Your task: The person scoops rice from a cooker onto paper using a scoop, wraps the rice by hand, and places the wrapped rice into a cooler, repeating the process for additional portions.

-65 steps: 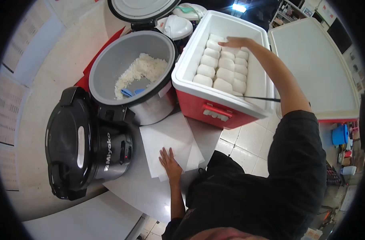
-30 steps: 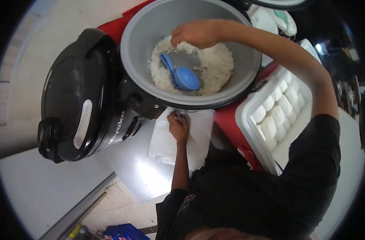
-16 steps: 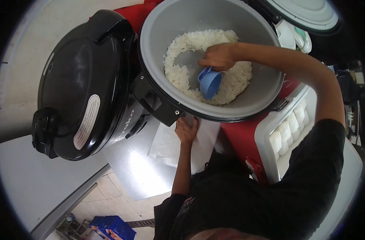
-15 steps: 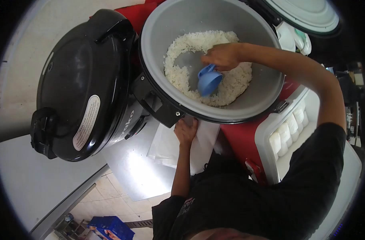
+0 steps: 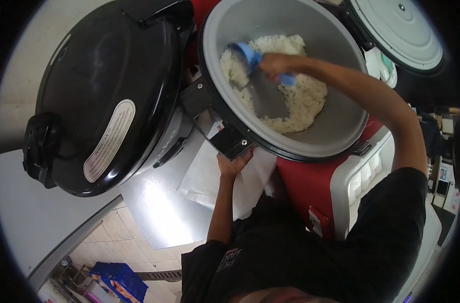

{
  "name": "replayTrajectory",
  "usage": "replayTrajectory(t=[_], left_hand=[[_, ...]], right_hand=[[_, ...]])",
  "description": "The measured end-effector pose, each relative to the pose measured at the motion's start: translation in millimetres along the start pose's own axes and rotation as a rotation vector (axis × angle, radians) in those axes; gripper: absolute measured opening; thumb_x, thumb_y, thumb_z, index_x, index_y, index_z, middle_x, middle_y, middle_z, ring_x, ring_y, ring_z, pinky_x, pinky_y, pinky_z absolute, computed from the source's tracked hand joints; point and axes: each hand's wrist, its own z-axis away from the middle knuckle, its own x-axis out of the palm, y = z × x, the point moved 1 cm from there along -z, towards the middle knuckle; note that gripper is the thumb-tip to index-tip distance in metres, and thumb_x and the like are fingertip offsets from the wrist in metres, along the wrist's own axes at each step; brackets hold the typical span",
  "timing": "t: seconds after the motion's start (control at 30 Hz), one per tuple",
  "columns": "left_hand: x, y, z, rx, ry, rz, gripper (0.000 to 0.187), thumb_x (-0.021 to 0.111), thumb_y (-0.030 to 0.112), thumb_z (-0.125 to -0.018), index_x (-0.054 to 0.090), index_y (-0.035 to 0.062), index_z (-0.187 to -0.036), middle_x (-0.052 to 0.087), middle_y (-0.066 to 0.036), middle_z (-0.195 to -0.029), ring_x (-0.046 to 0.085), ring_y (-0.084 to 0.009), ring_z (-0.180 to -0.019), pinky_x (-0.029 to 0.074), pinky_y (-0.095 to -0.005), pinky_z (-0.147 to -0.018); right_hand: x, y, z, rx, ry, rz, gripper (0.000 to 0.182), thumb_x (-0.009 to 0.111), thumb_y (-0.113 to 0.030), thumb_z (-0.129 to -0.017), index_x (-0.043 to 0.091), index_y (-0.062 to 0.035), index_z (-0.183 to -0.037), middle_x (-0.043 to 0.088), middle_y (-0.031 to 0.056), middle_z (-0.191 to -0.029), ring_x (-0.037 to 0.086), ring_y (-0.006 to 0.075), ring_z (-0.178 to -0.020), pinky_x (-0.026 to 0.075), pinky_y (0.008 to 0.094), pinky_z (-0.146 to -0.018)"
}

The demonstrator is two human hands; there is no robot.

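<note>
My right hand point(image 5: 276, 66) is closed around the handle of a blue scoop point(image 5: 247, 54), which is blurred by motion. The scoop's bowl meets the cooked white rice point(image 5: 305, 103) on the left side of the pot. A bare patch of pot bottom shows in the middle of the rice. The large grey pot point(image 5: 336, 126) sits open inside a black cooker body. My left hand point(image 5: 234, 164) is closed at the lower end of the cooker's black handle point(image 5: 230, 143); its fingertips are partly hidden. Beneath that wrist lies white paper point(image 5: 202, 177).
A second black rice cooker point(image 5: 109, 91), lid down, stands at the left. On the right is an open red and white cooler point(image 5: 303, 187) with white wrapped packs point(image 5: 363, 177). The open pot lid point(image 5: 396, 30) is at upper right. A blue crate point(image 5: 119, 280) sits on the floor.
My right hand has swung the scoop from the pot's centre to the rice at its upper left, and the scoop has turned. My left hand stays by the cooker's handle. The view has shifted slightly.
</note>
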Motion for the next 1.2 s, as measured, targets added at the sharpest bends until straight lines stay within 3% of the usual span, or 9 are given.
replayTrajectory(t=[0.07,0.37,0.47,0.53,0.6,0.73,0.8,0.93,1.2], left_hand=[[-3.8,0.0,-2.2,-0.235,-0.197,0.153,0.072,0.080,0.037,-0.057,0.051,-0.0006,-0.113,0.064,-0.017,-0.090,0.065,-0.0328,-0.075,0.053,-0.0396,-0.070],[-3.0,1.3,-3.1,-0.332,-0.285,0.114,0.079,0.081,0.041,-0.057,0.045,-0.0007,-0.113,0.065,-0.017,-0.084,0.066,-0.0324,-0.077,0.053,-0.0408,-0.069],[2.3,-3.2,2.8,-0.247,-0.177,0.154,0.079,0.082,0.041,-0.058,0.044,-0.0005,-0.113,0.066,-0.017,-0.087,0.066,-0.0326,-0.079,0.054,-0.0414,-0.070],[6.3,-5.9,3.2,-0.219,-0.145,0.133,0.076,0.082,0.041,-0.058,0.047,0.0004,-0.112,0.066,-0.016,-0.089,0.066,-0.0324,-0.080,0.054,-0.0412,-0.070],[10.8,-5.9,4.3,-0.190,-0.110,0.120,0.073,0.082,0.041,-0.058,0.050,0.0012,-0.111,0.067,-0.015,-0.090,0.066,-0.0321,-0.080,0.054,-0.0410,-0.070],[18.9,-17.2,8.8,-0.089,-0.074,0.061,0.053,0.077,0.038,-0.064,0.062,0.0059,-0.103,0.068,-0.013,-0.092,0.066,-0.0317,-0.083,0.053,-0.0402,-0.071],[21.7,-22.0,11.6,-0.027,-0.046,0.018,0.047,0.075,0.038,-0.066,0.065,0.0074,-0.100,0.068,-0.013,-0.092,0.065,-0.0318,-0.084,0.053,-0.0401,-0.072],[27.6,-23.4,14.6,0.012,-0.079,-0.017,0.044,0.071,0.038,-0.068,0.065,0.0087,-0.101,0.068,-0.012,-0.092,0.065,-0.0322,-0.085,0.053,-0.0402,-0.073],[25.3,-23.0,12.5,-0.061,-0.104,-0.073,0.045,0.069,0.043,-0.069,0.065,0.0099,-0.101,0.068,-0.011,-0.090,0.065,-0.0315,-0.084,0.053,-0.0406,-0.070]], right_hand=[[53.4,-52.8,6.6,0.444,0.168,-0.093,0.023,0.045,-0.016,-0.085,0.055,0.0001,-0.071,0.053,0.0060,-0.059,0.051,0.0125,-0.048,0.044,0.0275,-0.045],[66.4,-104.2,93.8,0.437,-0.012,-0.123,0.012,0.047,-0.009,-0.080,0.052,-0.0010,-0.087,0.050,0.0035,-0.064,0.048,0.0099,-0.046,0.042,0.0245,-0.041],[36.5,-88.9,94.1,0.579,-0.303,-0.649,0.012,0.051,-0.012,-0.081,0.050,-0.0019,-0.075,0.050,0.0046,-0.060,0.050,0.0107,-0.046,0.041,0.0270,-0.041],[23.2,-90.9,82.1,0.421,0.133,-0.046,0.025,0.052,-0.008,-0.083,0.048,0.0042,-0.104,0.052,0.0050,-0.064,0.050,0.0115,-0.046,0.042,0.0286,-0.040],[30.4,-62.7,53.9,0.123,0.488,0.565,0.027,0.052,-0.007,-0.082,0.047,0.0065,-0.105,0.054,0.0077,-0.064,0.052,0.0148,-0.046,0.043,0.0328,-0.042],[19.3,-26.5,30.1,-0.186,0.626,0.826,0.024,0.046,-0.007,-0.080,0.048,0.0075,-0.099,0.055,0.0100,-0.064,0.053,0.0173,-0.047,0.046,0.0359,-0.044],[16.9,-26.4,28.1,0.409,0.243,0.220,0.015,0.041,-0.007,-0.079,0.048,0.0049,-0.086,0.055,0.0092,-0.064,0.053,0.0164,-0.047,0.045,0.0351,-0.044],[75.2,-52.3,22.0,0.495,0.156,-0.296,0.014,0.041,-0.008,-0.081,0.047,-0.0022,-0.069,0.049,0.0054,-0.060,0.047,0.0129,-0.044,0.040,0.0280,-0.040],[89.6,-103.8,66.5,0.459,0.070,-0.352,0.013,0.044,-0.008,-0.080,0.044,-0.0028,-0.068,0.044,0.0030,-0.059,0.045,0.0109,-0.045,0.039,0.0269,-0.039]])
